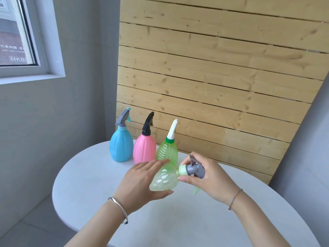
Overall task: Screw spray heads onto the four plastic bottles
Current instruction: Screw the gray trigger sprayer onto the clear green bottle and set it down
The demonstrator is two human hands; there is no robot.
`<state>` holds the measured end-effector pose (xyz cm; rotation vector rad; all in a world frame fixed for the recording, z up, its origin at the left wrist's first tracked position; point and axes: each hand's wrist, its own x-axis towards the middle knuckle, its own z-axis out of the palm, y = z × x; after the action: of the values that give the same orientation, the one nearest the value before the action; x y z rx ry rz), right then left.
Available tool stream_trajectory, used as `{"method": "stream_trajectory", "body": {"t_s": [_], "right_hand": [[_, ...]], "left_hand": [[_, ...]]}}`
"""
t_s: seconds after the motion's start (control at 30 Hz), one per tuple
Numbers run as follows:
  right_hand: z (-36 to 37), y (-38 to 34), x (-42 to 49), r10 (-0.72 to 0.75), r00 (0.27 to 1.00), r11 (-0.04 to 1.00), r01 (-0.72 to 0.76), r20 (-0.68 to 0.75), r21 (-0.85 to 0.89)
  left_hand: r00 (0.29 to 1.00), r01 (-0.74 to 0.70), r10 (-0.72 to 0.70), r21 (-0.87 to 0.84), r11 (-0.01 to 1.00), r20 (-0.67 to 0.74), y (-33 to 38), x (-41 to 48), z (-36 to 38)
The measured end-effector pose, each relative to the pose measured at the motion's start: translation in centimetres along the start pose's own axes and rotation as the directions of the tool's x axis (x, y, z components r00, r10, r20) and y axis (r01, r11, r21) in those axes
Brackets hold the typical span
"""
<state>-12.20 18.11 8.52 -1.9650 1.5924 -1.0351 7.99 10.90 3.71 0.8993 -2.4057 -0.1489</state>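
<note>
White table (pixel 99 179) is holding three finished bottles; near the pink bottle (pixel 144 150), your left hand (pixel 142 182) is gripping the clear green bottle (pixel 164 179) sideways (keeping it steady) while your right hand (pixel 208 177) is pinching its gray spray head (pixel 195 169).

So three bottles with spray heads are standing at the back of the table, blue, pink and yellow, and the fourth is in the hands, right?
Not quite. The head view shows the third standing bottle is clear green, not yellow, beside the blue bottle and pink bottle. The fourth bottle is held between the left hand and right hand.

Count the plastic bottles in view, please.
4: blue bottle, pink bottle and green bottle standing in a row on the table; a pale green bottle held sideways in both hands.
</note>
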Motion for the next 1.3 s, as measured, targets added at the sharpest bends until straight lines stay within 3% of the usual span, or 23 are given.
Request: {"method": "stream_trajectory", "body": {"t_s": [0.23,0.33,0.4,0.5,0.6,0.67,0.77,0.87,1.07,1.2,1.3], "right_hand": [[-0.3,-0.7,-0.2,0.093,0.996,0.966,-0.085,0.019,-0.242],[-0.4,-0.7,-0.3,0.145,0.989,0.967,-0.138,0.016,-0.213],[-0.6,-1.0,-0.3,0.213,0.975,0.977,-0.211,0.06,-0.038],[-1.6,-0.7,-0.2,0.252,0.957,0.91,-0.284,0.14,0.302],[-1.9,-0.2,-0.3,0.156,0.967,0.725,-0.25,0.2,0.642],[-0.9,-0.3,-0.2,0.081,0.98,0.637,-0.19,0.181,0.747],[2.5,-0.4,0.4,0.171,0.984,0.689,-0.078,-0.057,0.721],[4.4,0.1,1.1,0.274,0.918,0.738,-0.008,-0.288,0.675],[4.3,0.4,1.7,0.17,0.957,0.884,-0.043,-0.234,0.466],[4.7,0.7,1.8,0.152,0.971,0.898,-0.058,-0.185,0.437],[4.3,0.7,1.7,0.129,0.976,0.892,-0.037,-0.174,0.451]], "left_hand": [[0.99,-0.063,0.071,-0.071,0.995,0.118,0.2,-0.3,1.0],[0.99,-0.074,0.082,-0.073,0.995,0.118,0.1,-0.3,1.3],[0.99,-0.073,0.081,-0.073,0.995,0.115,0.0,-0.4,1.5],[0.994,-0.034,0.051,-0.171,0.985,0.093,-0.1,-0.5,1.5],[0.999,0.052,-0.042,-0.349,0.936,0.035,0.0,-0.3,1.4],[0.995,0.09,-0.1,-0.428,0.899,0.0,0.2,-0.1,1.3],[0.996,0.077,-0.092,-0.425,0.902,-0.015,0.6,-0.1,1.5],[0.993,0.097,-0.116,-0.46,0.883,-0.014,1.1,-0.2,2.1],[0.97,0.22,-0.222,-0.741,0.634,0.099,0.9,-0.3,3.7],[0.982,0.177,-0.168,-0.73,0.66,0.087,0.9,-0.2,4.1],[0.972,0.215,-0.077,-0.705,0.676,0.222,-0.2,0.1,3.5]]}}
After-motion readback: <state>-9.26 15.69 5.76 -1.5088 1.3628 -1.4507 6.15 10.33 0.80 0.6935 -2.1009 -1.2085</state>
